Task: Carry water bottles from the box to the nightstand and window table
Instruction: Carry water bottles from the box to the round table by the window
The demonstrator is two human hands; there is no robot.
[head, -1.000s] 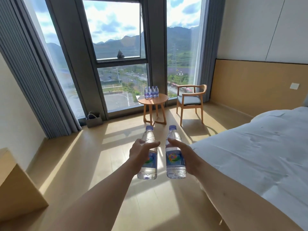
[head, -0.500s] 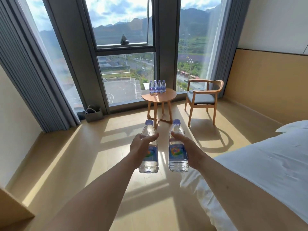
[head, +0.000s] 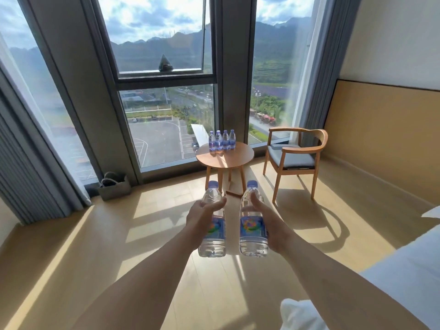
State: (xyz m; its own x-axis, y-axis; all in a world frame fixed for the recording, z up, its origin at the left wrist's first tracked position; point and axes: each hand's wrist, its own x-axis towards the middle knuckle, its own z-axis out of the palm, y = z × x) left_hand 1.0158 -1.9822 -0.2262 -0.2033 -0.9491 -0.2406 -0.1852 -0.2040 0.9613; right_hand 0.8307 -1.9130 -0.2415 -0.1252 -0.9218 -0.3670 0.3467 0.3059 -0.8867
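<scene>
Both my arms reach out in front of me over the wooden floor. My left hand (head: 201, 219) grips one clear water bottle (head: 212, 241) with a blue cap and blue label, held upright. My right hand (head: 270, 226) grips a second water bottle (head: 252, 234) of the same kind, also upright, a hand's width to the right. Ahead, by the window, stands the round wooden window table (head: 234, 158). Several small water bottles (head: 222, 140) stand in a row at its far edge. Neither the box nor the nightstand is in view.
A wooden armchair (head: 295, 160) with a grey cushion stands right of the table. A grey basket (head: 114, 186) sits on the floor by the window at left. The white bed (head: 404, 270) fills the lower right. Grey curtains (head: 28, 163) hang at left.
The view has moved closer to the window table, which looks larger now. The brown box at lower left has dropped out of view. Both hands keep the bottles held out the same way.
</scene>
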